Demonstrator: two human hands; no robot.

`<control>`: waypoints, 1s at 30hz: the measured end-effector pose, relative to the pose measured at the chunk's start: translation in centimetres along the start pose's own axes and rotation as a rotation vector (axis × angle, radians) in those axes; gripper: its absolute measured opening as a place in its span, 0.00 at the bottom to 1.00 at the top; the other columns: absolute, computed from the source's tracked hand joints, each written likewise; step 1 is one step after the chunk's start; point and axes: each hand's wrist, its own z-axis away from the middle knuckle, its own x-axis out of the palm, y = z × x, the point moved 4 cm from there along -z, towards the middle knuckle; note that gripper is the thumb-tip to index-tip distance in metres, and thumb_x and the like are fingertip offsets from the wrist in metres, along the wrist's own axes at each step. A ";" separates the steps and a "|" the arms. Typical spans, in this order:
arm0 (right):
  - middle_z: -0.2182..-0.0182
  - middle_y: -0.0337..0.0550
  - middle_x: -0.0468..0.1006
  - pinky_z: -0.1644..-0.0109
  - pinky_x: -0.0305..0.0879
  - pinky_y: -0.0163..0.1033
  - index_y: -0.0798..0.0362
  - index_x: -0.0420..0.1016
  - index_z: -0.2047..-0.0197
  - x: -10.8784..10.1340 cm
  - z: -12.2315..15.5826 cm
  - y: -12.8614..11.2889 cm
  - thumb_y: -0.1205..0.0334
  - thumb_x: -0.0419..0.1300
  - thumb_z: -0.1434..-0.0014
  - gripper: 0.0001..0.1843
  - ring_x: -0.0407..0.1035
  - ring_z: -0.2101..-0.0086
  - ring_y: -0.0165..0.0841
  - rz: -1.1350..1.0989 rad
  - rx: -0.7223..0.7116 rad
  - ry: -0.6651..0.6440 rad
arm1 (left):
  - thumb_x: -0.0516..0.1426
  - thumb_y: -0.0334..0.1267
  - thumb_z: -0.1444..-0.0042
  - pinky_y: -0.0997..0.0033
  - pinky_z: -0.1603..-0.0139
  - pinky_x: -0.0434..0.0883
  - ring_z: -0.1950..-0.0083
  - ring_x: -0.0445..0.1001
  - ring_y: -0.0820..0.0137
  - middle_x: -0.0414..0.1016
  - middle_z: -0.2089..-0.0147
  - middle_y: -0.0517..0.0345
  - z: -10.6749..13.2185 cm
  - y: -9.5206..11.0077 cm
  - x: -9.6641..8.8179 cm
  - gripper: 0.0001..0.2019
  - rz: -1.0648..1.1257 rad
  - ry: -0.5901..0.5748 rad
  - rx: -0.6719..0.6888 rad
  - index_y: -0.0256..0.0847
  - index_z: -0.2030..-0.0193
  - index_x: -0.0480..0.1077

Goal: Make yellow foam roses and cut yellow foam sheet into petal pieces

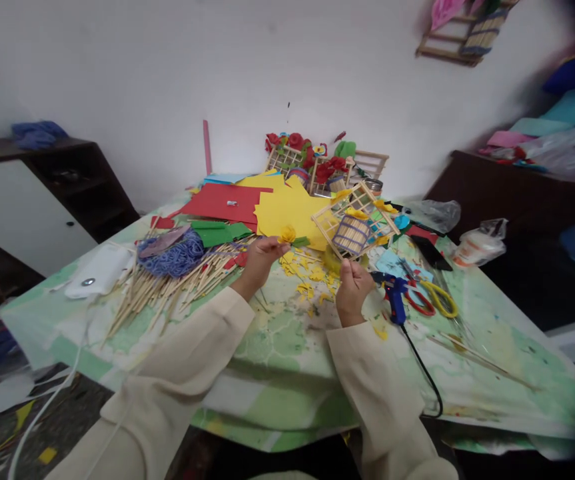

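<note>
Between the fingertips of my left hand [262, 263] is a small yellow paper flower [287, 235], with a green paper leaf [300, 242] beside it. My right hand [354, 291] pinches the lower corner of a wooden stick lattice frame [323, 219], held tilted above the table. A small stick basket [351, 235] with purple bands sits on the lattice, and several yellow flowers [386, 207] are on it. Yellow paper scraps [312, 272] lie below and between my hands. Just right of my right hand is a blue glue gun [396, 299].
Bamboo sticks [167, 293] and purple yarn [172, 255] lie at left, near a white device [94, 273] with a cable. Yellow paper sheets [287, 210] and red paper [217, 200] lie behind. Scissors [440, 298] and a black phone [431, 253] are at right. Finished flower frames [327, 175] stand by the wall.
</note>
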 end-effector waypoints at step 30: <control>0.65 0.46 0.75 0.59 0.64 0.45 0.51 0.69 0.46 2.8 0.9 0.3 0.65 0.53 0.39 0.18 0.66 0.63 0.37 0.190 -0.472 -0.597 | 0.63 0.39 0.52 0.83 0.80 0.61 0.77 0.65 0.83 0.69 0.70 0.64 1.2 -0.4 1.2 0.12 0.111 0.105 -0.256 0.40 0.66 0.64</control>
